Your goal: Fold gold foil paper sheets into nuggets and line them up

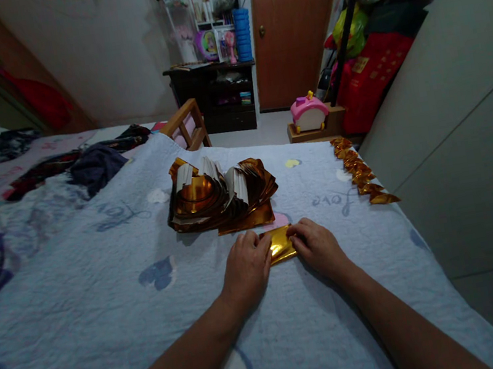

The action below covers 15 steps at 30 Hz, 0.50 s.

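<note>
A shiny gold foil paper, folded into a small rectangle, lies on the bed between my two hands. My left hand is closed on its left end, thumb and fingers pressed to the paper. At the right end, my right hand pinches the edge, its fingers curled. Just beyond my hands sits a loose, curled stack of gold foil paper sheets, some showing white backs. Along the bed's right edge runs a row of folded gold pieces.
The bed carries a pale blue patterned sheet. Dark clothes lie at the far left. A wooden chair back stands past the bed's far edge. Close on the right is a pale cabinet wall; a pink toy case stands beyond.
</note>
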Each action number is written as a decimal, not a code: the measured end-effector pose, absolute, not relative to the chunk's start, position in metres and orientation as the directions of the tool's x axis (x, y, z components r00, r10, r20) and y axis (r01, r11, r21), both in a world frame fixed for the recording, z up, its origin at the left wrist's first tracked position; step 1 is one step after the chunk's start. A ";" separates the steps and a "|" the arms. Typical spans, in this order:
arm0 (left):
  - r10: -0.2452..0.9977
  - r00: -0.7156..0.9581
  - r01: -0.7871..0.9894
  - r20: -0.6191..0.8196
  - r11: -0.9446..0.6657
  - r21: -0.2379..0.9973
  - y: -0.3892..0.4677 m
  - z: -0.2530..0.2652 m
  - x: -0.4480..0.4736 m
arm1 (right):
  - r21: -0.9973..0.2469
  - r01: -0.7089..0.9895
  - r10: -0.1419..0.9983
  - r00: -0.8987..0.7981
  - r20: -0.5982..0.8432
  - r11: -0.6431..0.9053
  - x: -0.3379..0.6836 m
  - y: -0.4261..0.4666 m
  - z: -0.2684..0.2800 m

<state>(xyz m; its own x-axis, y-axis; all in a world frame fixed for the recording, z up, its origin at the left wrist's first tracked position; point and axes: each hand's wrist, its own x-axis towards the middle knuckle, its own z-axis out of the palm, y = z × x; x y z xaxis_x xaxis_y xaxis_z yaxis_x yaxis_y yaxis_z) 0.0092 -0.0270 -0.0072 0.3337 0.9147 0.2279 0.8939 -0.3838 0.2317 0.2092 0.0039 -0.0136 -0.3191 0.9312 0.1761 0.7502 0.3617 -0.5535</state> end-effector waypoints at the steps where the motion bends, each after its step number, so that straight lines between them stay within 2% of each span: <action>1: 0.912 0.342 0.898 0.226 -0.388 0.209 -0.028 -0.007 0.009 | -0.553 0.751 0.932 -0.317 0.177 0.361 0.209 0.004 -0.014; 5: 0.891 0.389 0.890 0.235 -0.430 0.155 -0.029 -0.006 0.010 | -0.563 0.744 0.931 -0.314 0.183 0.362 0.210 0.004 -0.015; 15: 0.833 0.465 0.830 0.301 -0.528 0.178 -0.032 -0.017 0.007 | -0.568 0.748 0.938 -0.312 0.154 0.342 0.209 0.003 -0.012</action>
